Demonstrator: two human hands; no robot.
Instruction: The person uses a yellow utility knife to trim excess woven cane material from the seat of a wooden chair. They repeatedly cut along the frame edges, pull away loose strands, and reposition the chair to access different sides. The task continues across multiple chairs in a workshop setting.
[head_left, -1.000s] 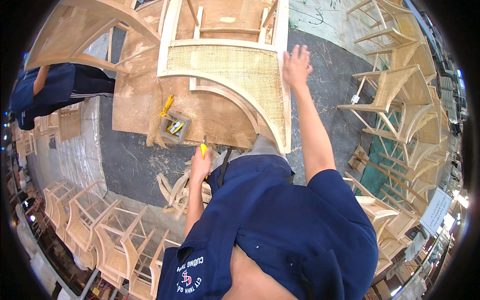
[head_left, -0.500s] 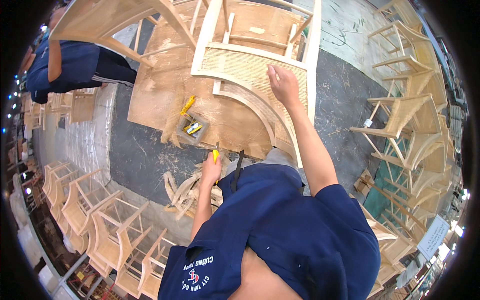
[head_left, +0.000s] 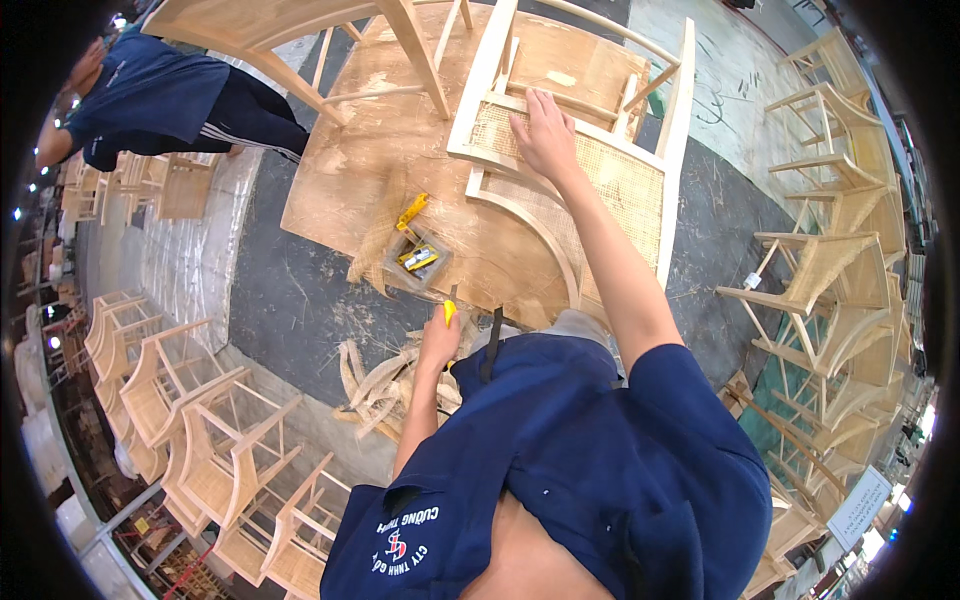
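Observation:
A wooden chair (head_left: 678,112) lies on a plywood worktable (head_left: 345,185) in front of me, its woven cane panel (head_left: 628,190) facing up. My right hand (head_left: 548,142) rests on the left part of that cane, fingers stretched out and holding nothing. Down by the table's near edge, my left hand (head_left: 436,345) is closed around a yellow utility knife (head_left: 450,310), its blade pointing away from me. A small grey box (head_left: 392,272) with yellow-handled tools in it sits on the table close to the knife, and another yellow tool (head_left: 411,210) lies at its far side.
Cane offcuts (head_left: 375,385) are heaped on the floor below my left hand. A second chair (head_left: 290,30) stands at the table's far left, with a co-worker (head_left: 170,100) in navy beyond it. Rows of chairs (head_left: 225,440) line the left, and stacked chairs (head_left: 840,280) the right.
My right hand has slid left along the cane, and its curled fingers have straightened. The left hand still grips the knife near the table edge. The whole view has shifted a little.

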